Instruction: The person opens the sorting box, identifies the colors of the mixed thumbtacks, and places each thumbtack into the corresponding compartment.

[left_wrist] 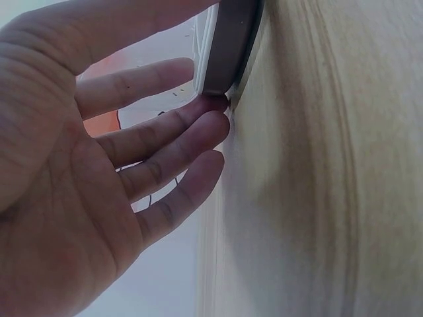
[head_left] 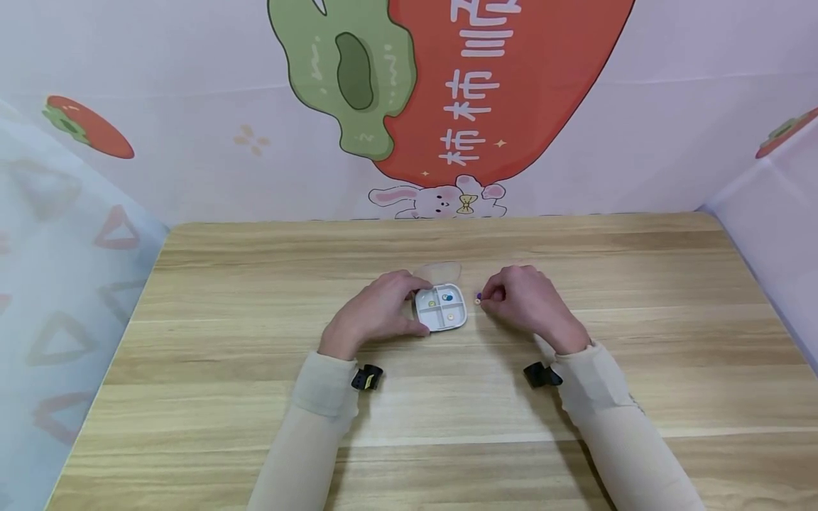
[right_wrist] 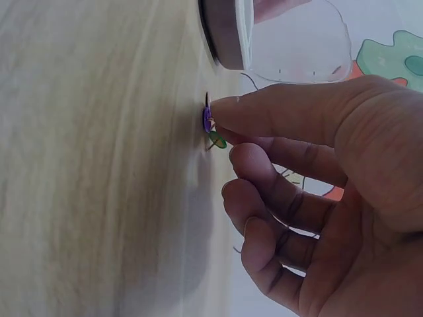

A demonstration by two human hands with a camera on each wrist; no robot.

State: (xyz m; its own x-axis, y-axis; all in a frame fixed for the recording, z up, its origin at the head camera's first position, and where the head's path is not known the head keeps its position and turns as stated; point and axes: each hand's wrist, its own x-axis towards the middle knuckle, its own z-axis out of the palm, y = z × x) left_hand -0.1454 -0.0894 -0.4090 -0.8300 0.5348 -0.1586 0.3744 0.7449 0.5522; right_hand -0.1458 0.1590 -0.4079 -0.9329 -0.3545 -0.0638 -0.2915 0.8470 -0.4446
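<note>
A small white four-compartment box [head_left: 442, 327] stands on the table with its clear lid [head_left: 438, 272] folded back. A blue thumbtack [head_left: 449, 298], a yellowish one [head_left: 432, 304] and a pale one [head_left: 450, 317] lie in separate compartments. My left hand [head_left: 382, 310] holds the box from its left side, thumb at the near edge and fingers at the far edge. To the right of the box, my right hand [head_left: 525, 304] pinches at a purple thumbtack [right_wrist: 207, 119] on the tabletop. Just beside its fingertips is a green thumbtack [right_wrist: 217, 139]. The index fingertip is mostly hidden behind the thumb.
The wood-grain table [head_left: 255, 284] extends around both hands. A printed cloth [head_left: 211, 163] with persimmon pictures hangs behind its back edge, and cloth also covers the left and right sides. Black wrist straps [head_left: 367, 377] sit at both cuffs.
</note>
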